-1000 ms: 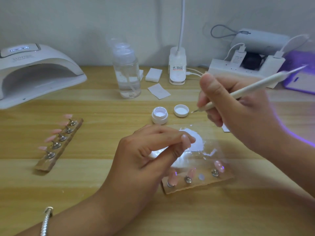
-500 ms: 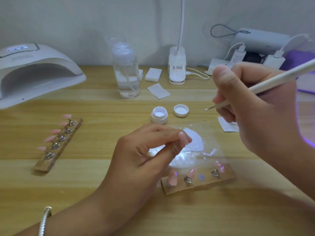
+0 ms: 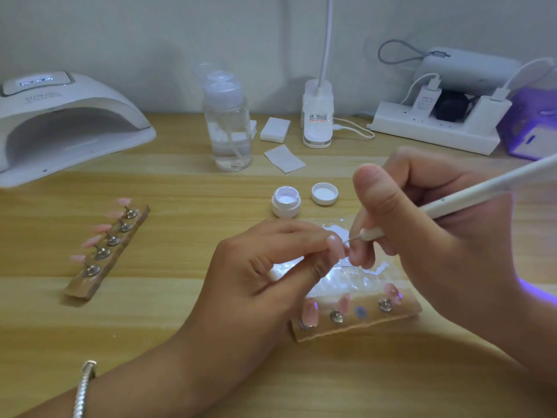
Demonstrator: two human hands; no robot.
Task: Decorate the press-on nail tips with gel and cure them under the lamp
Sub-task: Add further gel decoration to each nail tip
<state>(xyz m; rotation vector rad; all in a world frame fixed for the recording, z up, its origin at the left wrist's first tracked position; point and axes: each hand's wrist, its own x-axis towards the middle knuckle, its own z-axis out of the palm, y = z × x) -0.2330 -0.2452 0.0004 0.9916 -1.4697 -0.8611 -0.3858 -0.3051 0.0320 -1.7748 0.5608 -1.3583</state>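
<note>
My left hand (image 3: 265, 276) pinches a pale nail tip (image 3: 337, 246) between thumb and forefinger above a clear plastic sheet (image 3: 355, 276). My right hand (image 3: 437, 236) grips a white dotting pen (image 3: 470, 200); its metal point touches the held tip. In front of the sheet lies a cardboard strip (image 3: 355, 322) with three pink tips on studs and one bare slot. A second strip (image 3: 108, 251) with several pink tips lies to the left. An open white gel pot (image 3: 286, 200) and its lid (image 3: 324, 193) stand behind my hands. The white curing lamp (image 3: 60, 125) sits far left.
A clear pump bottle (image 3: 227, 128), white wipe pads (image 3: 275, 129) and a desk-lamp base (image 3: 318, 119) stand at the back. A power strip (image 3: 434, 134) with plugs and a purple-lit device (image 3: 530, 128) are at the back right. All rest on a wooden table (image 3: 180, 297).
My right hand has come down and left from over the table's right side, bringing the pen point onto the nail tip. My left hand has stayed nearly still.
</note>
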